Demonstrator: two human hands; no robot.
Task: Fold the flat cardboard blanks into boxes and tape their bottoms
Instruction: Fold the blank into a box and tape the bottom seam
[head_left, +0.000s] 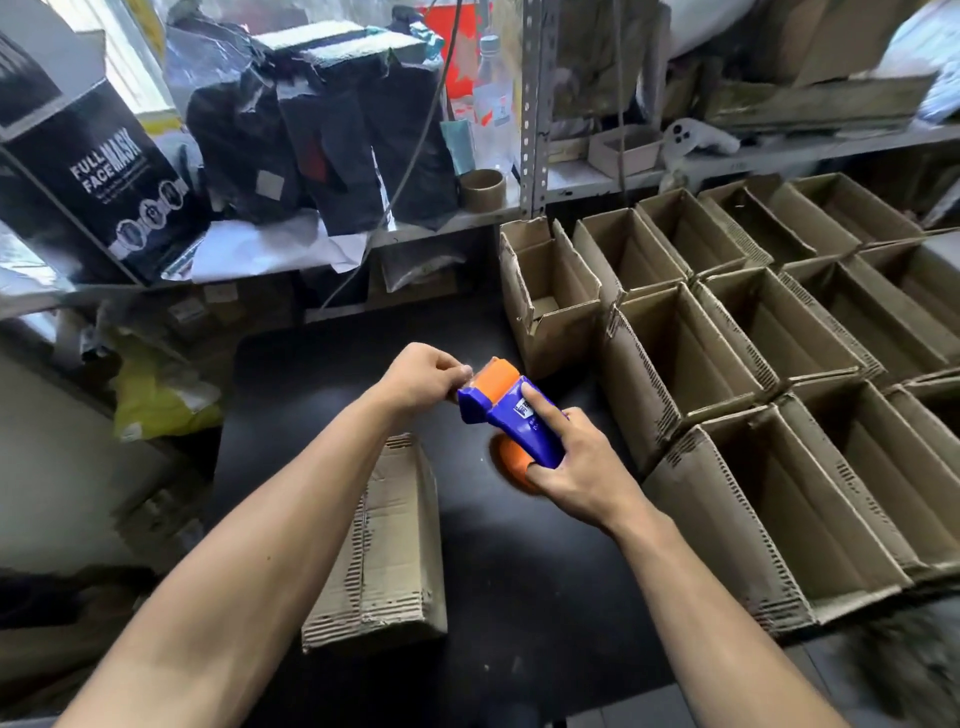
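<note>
Black tabletop (509, 597), cardboard boxes (779, 332) R.

Flat cardboard blanks (384, 551) stacked on the black table (519, 597) (left), open-topped folded boxes (779, 395) in rows right.

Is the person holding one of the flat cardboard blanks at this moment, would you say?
No, the right hand grips the blue tape dispenser and the left hand pinches at its front end, while the stack of flat blanks lies untouched on the table.

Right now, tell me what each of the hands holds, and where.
Right hand grips the tape dispenser by its blue body; left hand pinches at its orange front end.
</note>
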